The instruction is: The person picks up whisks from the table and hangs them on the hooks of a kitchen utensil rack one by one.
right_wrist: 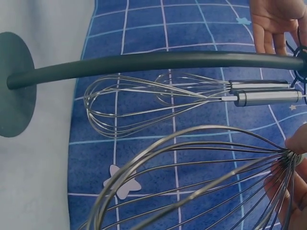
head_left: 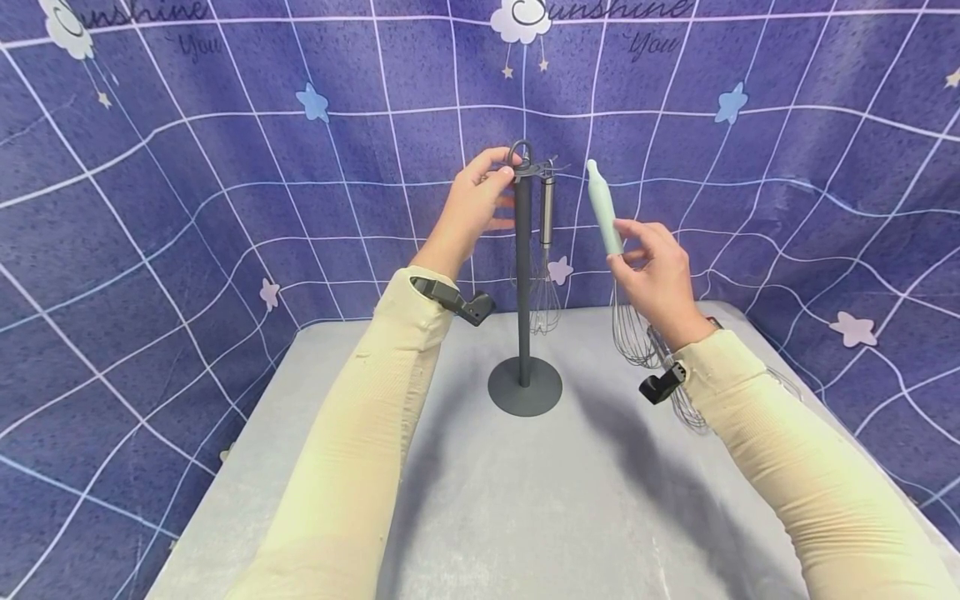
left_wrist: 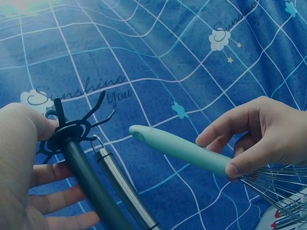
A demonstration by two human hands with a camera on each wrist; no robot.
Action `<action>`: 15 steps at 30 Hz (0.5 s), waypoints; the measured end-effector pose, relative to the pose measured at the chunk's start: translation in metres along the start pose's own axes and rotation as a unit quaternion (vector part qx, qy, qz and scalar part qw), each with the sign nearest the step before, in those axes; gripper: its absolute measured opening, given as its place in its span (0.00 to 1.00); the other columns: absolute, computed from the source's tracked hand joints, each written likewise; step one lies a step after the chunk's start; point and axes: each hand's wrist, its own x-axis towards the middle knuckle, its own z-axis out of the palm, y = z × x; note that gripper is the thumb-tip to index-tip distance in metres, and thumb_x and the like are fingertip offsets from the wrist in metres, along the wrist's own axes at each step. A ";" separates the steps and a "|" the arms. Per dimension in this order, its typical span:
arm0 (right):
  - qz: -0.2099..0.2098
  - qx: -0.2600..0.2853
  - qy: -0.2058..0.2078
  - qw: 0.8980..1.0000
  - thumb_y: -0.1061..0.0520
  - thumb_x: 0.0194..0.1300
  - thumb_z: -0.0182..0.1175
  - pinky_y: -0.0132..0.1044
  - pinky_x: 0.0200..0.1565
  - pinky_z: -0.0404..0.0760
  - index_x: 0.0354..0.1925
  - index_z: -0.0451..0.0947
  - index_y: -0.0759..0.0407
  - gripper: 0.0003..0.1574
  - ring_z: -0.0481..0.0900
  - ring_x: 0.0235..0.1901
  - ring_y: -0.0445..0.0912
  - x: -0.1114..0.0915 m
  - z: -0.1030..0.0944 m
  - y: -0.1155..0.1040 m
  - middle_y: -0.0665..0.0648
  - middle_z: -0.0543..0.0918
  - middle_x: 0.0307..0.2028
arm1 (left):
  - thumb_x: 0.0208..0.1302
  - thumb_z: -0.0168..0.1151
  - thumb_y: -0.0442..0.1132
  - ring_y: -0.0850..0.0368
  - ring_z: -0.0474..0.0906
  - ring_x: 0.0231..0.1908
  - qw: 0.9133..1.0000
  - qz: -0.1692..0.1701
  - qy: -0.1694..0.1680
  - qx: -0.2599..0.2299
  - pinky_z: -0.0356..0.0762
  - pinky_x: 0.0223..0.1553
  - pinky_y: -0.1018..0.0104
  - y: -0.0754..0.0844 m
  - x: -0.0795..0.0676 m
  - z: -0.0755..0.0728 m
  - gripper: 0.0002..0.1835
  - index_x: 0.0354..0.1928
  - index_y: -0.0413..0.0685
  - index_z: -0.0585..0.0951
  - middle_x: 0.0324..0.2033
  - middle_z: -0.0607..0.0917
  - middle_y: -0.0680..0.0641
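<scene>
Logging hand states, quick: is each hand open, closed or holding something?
Left hand: holding the dark stand at its top.
Right hand: holding the green-handled whisk.

head view looking forward and down, wrists close, all sharing stand (head_left: 523,283)

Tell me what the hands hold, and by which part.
Right hand: whisk, low on its green handle. Left hand: dark stand, at its hooked top.

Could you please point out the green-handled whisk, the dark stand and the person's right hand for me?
Green-handled whisk (head_left: 603,204), head view: on the handle.
Dark stand (head_left: 523,287), head view: on the upright pole.
Right hand (head_left: 660,277), head view: on the back of the hand.
</scene>
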 end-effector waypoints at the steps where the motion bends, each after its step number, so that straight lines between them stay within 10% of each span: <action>1: -0.001 0.001 0.001 1.000 0.69 0.58 0.68 0.23 0.37 0.80 0.59 0.81 0.58 0.29 0.87 0.37 0.53 0.000 0.000 0.000 0.57 0.82 0.49 | 0.79 0.51 0.40 0.46 0.83 0.45 1.000 0.000 0.000 0.000 0.84 0.44 0.49 0.000 0.000 0.000 0.10 0.54 0.56 0.80 0.47 0.81 0.45; 15: -0.028 0.021 0.014 0.999 0.71 0.56 0.69 0.21 0.35 0.78 0.58 0.82 0.58 0.30 0.86 0.34 0.51 0.000 0.000 -0.012 0.59 0.82 0.46 | 0.79 0.51 0.40 0.42 0.82 0.46 1.000 0.003 0.001 -0.002 0.84 0.44 0.50 -0.001 0.000 0.000 0.11 0.55 0.56 0.80 0.46 0.81 0.45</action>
